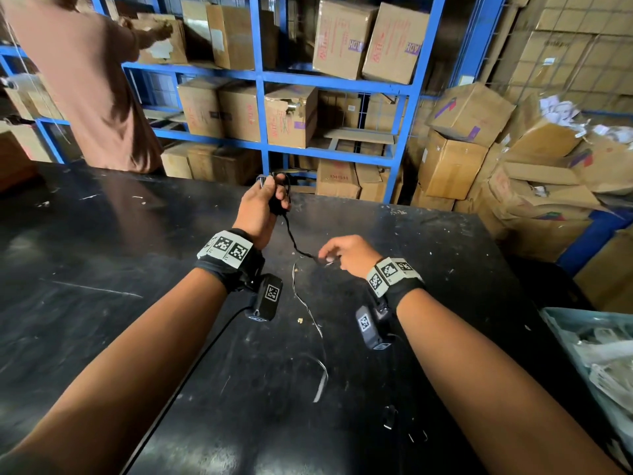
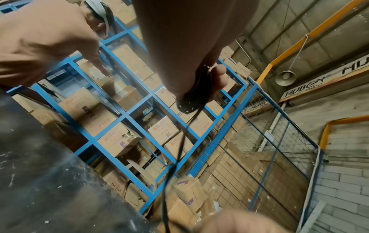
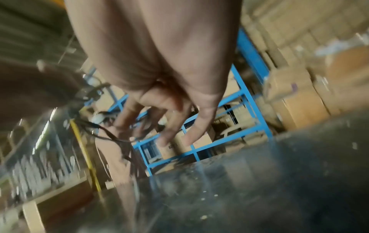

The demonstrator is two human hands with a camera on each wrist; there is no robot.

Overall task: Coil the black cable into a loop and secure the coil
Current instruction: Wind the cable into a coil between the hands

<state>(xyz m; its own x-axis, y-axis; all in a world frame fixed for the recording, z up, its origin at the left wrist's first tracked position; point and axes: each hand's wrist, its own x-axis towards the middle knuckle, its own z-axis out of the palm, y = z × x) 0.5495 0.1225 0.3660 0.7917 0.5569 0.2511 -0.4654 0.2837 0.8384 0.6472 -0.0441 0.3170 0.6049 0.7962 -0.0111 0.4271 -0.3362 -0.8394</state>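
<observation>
The black table (image 1: 137, 269) carries both forearms, with blue shelving (image 1: 262, 77) of cartons beyond its far edge. Above the table's middle the left hand (image 1: 258, 209) has its grip closed round a bundled black cable (image 1: 275, 204). The loose tail slants from there toward the near right, where the right hand (image 1: 346, 255) pinches its end; a thin white tie (image 1: 310, 313) lies on the table just below.

On the table (image 1: 137, 269), the left hand (image 1: 255, 209) is at twelve o'clock and the right hand (image 1: 349, 253) at one, the cable (image 1: 294, 240) strung between them. Shelves (image 1: 262, 77) of boxes (image 1: 289, 116) stand behind; a person (image 1: 85, 80) at eleven.
</observation>
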